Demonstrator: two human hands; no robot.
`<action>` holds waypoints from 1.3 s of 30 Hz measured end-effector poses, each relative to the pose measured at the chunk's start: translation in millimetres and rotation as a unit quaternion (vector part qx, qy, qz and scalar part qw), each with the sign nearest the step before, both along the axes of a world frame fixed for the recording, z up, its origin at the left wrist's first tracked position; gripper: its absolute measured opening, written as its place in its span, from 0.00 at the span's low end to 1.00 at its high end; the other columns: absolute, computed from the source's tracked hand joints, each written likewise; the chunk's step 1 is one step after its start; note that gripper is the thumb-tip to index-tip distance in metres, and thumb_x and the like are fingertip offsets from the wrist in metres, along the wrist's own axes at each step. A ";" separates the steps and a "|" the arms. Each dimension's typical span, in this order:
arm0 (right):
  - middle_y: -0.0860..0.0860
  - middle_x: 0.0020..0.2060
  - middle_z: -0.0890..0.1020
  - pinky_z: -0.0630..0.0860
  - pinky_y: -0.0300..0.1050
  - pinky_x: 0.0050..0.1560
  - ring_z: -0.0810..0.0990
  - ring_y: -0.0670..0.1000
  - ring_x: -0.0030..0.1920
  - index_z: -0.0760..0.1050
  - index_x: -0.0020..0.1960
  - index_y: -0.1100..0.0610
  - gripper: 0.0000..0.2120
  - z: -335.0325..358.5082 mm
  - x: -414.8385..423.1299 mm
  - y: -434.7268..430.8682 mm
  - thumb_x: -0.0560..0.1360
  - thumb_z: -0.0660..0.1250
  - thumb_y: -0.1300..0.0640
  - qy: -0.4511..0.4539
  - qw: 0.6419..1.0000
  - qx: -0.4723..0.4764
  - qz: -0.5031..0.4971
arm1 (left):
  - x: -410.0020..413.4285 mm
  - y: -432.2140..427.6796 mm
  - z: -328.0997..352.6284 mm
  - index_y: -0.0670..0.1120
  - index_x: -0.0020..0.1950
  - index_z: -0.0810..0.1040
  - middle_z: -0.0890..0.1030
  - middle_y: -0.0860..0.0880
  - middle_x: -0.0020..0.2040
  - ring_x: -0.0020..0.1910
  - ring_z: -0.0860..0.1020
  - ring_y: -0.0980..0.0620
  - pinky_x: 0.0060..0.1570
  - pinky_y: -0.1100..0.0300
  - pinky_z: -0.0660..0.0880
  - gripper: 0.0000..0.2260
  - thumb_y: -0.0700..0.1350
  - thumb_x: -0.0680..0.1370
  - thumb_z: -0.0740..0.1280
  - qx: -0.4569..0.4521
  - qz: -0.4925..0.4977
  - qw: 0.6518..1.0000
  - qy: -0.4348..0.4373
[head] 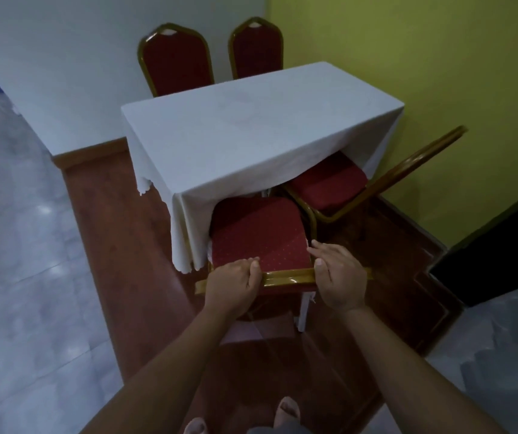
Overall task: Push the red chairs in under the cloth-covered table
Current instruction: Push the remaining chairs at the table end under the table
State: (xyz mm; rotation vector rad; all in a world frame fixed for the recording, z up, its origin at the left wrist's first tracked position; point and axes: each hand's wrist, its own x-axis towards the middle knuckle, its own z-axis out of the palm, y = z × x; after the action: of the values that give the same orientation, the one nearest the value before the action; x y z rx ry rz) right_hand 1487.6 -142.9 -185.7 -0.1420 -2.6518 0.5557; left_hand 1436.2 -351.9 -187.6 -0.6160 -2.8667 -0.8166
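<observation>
A table under a white cloth (261, 133) stands on a wooden platform. Right below me is a red chair (257, 236) with a gold frame, its seat partly under the cloth's hem. My left hand (232, 285) grips the top rail of its backrest. My right hand (340, 277) lies over the same rail with fingers spread forward onto the seat edge. A second red chair (329, 181) to the right has its seat partly under the table. Two more red chairs (178, 59) (256, 47) stand behind the far side.
The raised wooden platform (116, 227) drops to grey tiled floor (16, 277) on the left and at lower right. A yellow wall (439, 57) runs close along the right. A dark object (499, 261) sits at the right. My toes show at the bottom edge.
</observation>
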 end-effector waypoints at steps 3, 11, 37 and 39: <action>0.52 0.54 0.84 0.72 0.43 0.52 0.79 0.52 0.57 0.82 0.54 0.58 0.25 0.1 -6.1 21.6 0.77 0.49 0.49 0.001 1.000 0.003 0.025 | 0.2 19.0 0.6 0.44 0.44 0.82 0.84 0.48 0.43 0.40 0.81 0.51 0.37 0.52 0.77 0.31 0.56 0.77 0.41 -0.016 0.019 1.000 -0.011; 0.51 0.53 0.84 0.72 0.41 0.50 0.79 0.51 0.56 0.82 0.54 0.57 0.25 2.3 -29.9 76.8 0.77 0.49 0.49 -0.009 0.997 0.012 0.072 | -0.5 69.4 8.6 0.46 0.56 0.82 0.84 0.48 0.50 0.49 0.81 0.51 0.44 0.56 0.77 0.31 0.54 0.75 0.41 0.006 0.048 0.999 -0.001; 0.59 0.55 0.82 0.72 0.52 0.60 0.78 0.59 0.58 0.81 0.55 0.63 0.24 4.2 -195.0 187.7 0.77 0.50 0.52 -0.005 0.988 0.000 0.155 | -134.8 152.4 -4.6 0.42 0.62 0.77 0.79 0.43 0.62 0.67 0.71 0.49 0.72 0.50 0.48 0.25 0.48 0.79 0.45 -0.036 -0.047 0.998 0.018; 0.59 0.54 0.83 0.74 0.52 0.58 0.78 0.59 0.57 0.81 0.55 0.63 0.24 2.3 -200.6 191.1 0.77 0.50 0.53 0.015 0.987 -0.005 0.163 | -142.9 151.4 -4.3 0.42 0.63 0.77 0.78 0.43 0.63 0.69 0.69 0.49 0.72 0.51 0.48 0.25 0.48 0.79 0.45 -0.034 -0.070 0.997 0.022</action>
State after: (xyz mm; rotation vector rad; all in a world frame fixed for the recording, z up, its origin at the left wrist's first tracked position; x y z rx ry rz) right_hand 1287.0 48.2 -183.3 0.3002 -2.6585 0.6675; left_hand 1293.3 -200.5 -191.8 -0.8403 -2.8486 -0.7152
